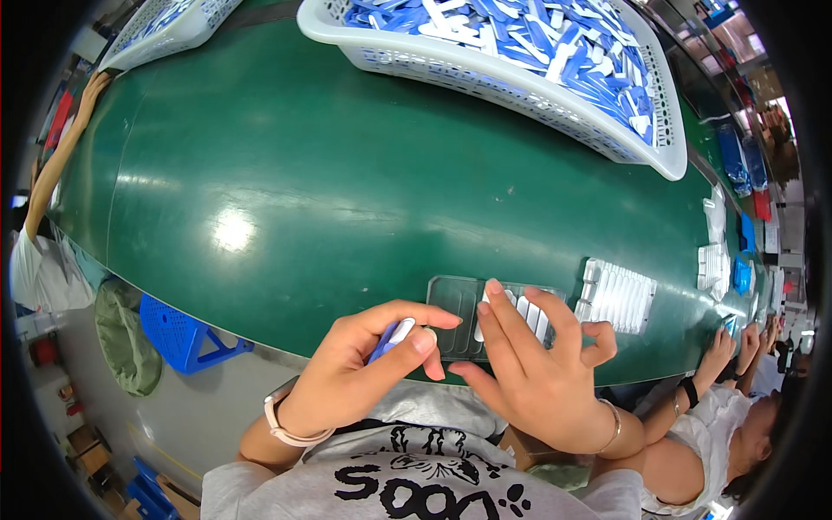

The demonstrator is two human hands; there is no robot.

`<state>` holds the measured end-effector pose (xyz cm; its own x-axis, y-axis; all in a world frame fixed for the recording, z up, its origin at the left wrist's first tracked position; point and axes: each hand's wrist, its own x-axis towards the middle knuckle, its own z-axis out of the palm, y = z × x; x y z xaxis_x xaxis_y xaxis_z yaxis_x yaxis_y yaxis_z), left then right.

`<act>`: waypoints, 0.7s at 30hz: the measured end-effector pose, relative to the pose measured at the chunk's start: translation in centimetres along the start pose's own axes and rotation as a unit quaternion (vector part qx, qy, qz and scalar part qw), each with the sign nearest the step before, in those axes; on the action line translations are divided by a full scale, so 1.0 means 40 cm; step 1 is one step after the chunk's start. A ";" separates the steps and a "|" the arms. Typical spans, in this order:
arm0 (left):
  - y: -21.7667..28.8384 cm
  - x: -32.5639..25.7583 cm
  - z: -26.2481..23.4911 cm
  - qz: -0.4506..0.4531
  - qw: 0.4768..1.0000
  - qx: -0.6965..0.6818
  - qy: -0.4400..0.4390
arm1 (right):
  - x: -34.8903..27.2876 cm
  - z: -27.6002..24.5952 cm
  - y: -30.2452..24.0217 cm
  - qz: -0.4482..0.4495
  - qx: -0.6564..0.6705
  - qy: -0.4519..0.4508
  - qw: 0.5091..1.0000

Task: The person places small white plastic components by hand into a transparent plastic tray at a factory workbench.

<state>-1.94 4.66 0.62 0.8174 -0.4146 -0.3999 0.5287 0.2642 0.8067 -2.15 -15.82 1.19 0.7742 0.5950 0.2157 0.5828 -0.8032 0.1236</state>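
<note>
My left hand [340,368] is curled round a few slim blue-and-white plastic pieces [392,338], whose exact kind I cannot make out. Its index finger reaches toward a clear compartmented plastic tray [452,299] at the table's near edge. Over the right part of that tray spreads my right hand [550,381], fingers apart and pointing away from me. White slim pieces [530,314] lie side by side in the tray's slots, partly covered by the right fingers. The left slots of the tray show no pieces. Whether the right fingertips touch a piece is hard to tell.
A large white basket [511,87] heaped with blue and white pieces stands at the far side of the green table [286,191]. Another basket [139,54] is far left, with a person's arm reaching to it. A filled tray [617,296] lies right of mine. Co-workers sit at right.
</note>
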 end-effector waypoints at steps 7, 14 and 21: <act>-0.004 0.002 -0.006 0.026 0.998 0.047 0.026 | -0.004 0.006 0.018 -0.056 0.102 -0.043 0.992; -0.068 0.035 0.009 0.143 0.988 0.041 -0.042 | -0.046 -0.038 0.042 -0.064 0.061 -0.050 0.995; -0.059 0.022 0.014 0.047 0.997 -0.048 -0.039 | -0.077 -0.029 0.041 -0.106 0.074 -0.098 0.987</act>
<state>-2.58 3.20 -1.41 0.8462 -0.4498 -0.2859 0.4728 0.3859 0.7922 -3.86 -19.01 1.86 0.6551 0.7555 0.0073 0.7556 -0.6551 -0.0007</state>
